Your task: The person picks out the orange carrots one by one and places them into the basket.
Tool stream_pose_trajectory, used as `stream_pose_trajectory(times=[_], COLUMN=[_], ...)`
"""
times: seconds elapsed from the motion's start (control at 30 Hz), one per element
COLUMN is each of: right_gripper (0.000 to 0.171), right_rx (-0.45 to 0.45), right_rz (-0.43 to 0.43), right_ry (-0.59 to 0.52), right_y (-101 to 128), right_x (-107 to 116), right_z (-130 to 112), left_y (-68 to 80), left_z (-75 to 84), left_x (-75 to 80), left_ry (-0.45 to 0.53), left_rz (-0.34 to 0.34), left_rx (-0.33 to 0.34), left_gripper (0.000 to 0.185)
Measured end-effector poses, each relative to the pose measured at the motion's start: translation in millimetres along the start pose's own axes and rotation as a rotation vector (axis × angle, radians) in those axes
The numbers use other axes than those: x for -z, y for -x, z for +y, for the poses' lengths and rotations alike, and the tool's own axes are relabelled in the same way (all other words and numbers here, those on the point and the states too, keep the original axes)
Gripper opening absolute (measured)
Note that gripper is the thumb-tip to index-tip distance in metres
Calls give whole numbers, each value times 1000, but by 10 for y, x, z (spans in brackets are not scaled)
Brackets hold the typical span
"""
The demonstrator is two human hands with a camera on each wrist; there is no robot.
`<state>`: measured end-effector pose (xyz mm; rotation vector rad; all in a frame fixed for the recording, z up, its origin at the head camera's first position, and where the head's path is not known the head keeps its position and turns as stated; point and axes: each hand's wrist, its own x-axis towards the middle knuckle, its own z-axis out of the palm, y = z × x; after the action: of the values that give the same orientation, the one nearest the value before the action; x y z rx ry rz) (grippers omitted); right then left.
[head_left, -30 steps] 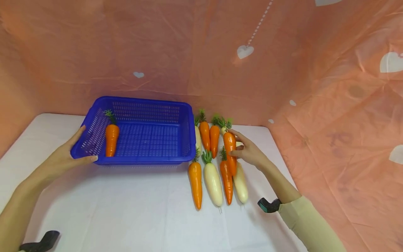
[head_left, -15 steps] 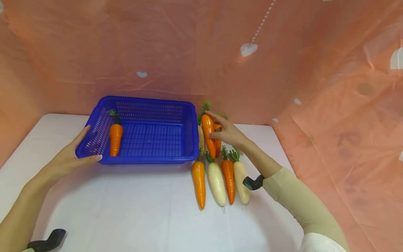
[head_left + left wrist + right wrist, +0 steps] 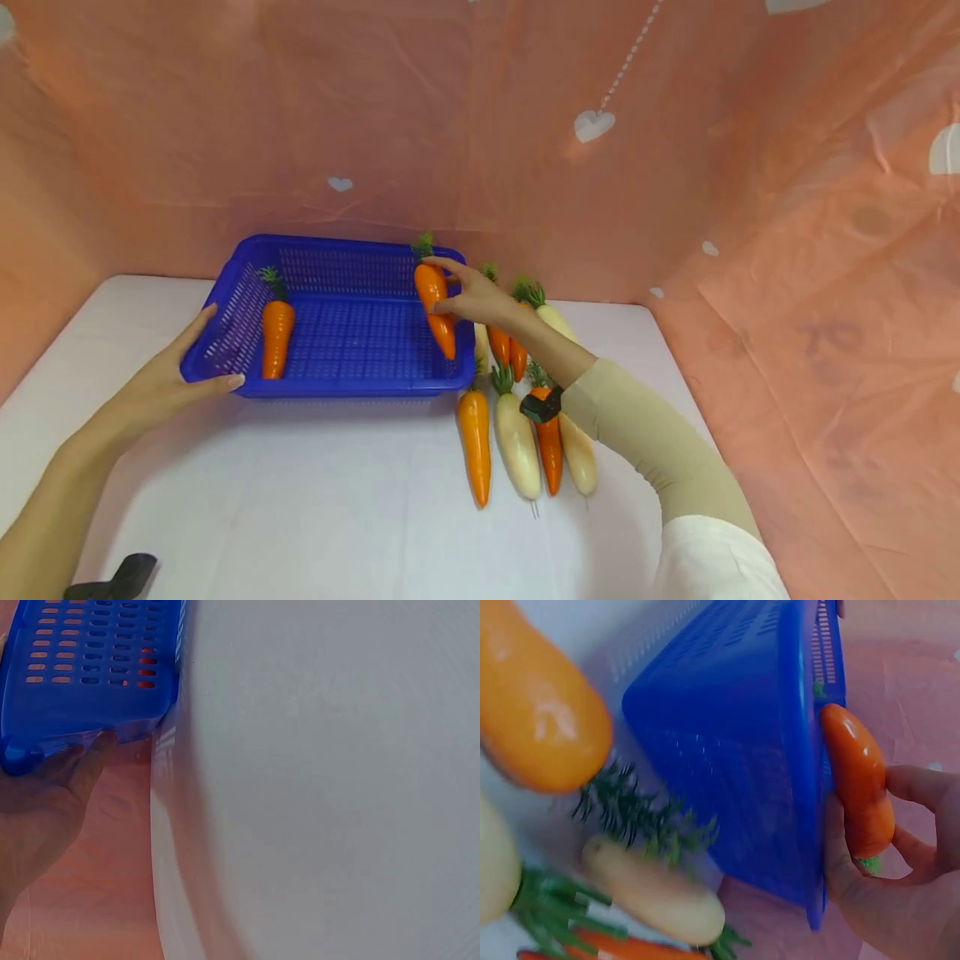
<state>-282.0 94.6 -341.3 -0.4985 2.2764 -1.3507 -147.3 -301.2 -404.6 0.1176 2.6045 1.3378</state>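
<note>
My left hand (image 3: 161, 375) grips the left end of a blue plastic basket (image 3: 352, 387), thumb at the front rim and fingers on the side. In the left wrist view its fingers (image 3: 90, 761) reach under the rim. An orange carrot (image 3: 277, 333) with green leaves lies inside at the left. My right hand (image 3: 480, 296) pinches another carrot (image 3: 433, 293) between thumb and fingers, above the basket's right end. That carrot leans, leafy top up and tip down toward the basket floor. The right wrist view shows the held carrot (image 3: 859, 776) just past the rim.
Right of the basket lie several carrots and white radishes, among them a carrot (image 3: 474, 446) and a white radish (image 3: 517, 442) in the front row. My right forearm covers part of the back row. White cloth (image 3: 315, 492) covers the table; an orange curtain (image 3: 450, 117) hangs behind.
My right hand has carried the carrot leftward from the vegetables, over the rim, to above the basket. My left hand has stayed on the basket.
</note>
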Motion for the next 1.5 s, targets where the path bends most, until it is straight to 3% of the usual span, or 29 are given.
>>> stream_pose_trajectory(times=[0.57, 0.87, 1.2, 1.5], right_gripper=[78, 77, 76, 82], right_rx=[30, -37, -99, -160], right_rz=[-51, -45, -19, -21], right_ry=[-76, -101, 15, 155], right_y=[-561, -759, -931, -977], right_x=[-806, -1173, -1531, -1611], right_z=[-198, -266, -285, -283], left_y=[-4, -18, 14, -1], left_z=[3, 1, -35, -8], left_x=[-11, -28, 1, 8], left_ry=[8, 11, 23, 12], left_rz=[1, -3, -7, -7], left_rx=[-1, -3, -10, -9], left_gripper=[104, 104, 103, 102])
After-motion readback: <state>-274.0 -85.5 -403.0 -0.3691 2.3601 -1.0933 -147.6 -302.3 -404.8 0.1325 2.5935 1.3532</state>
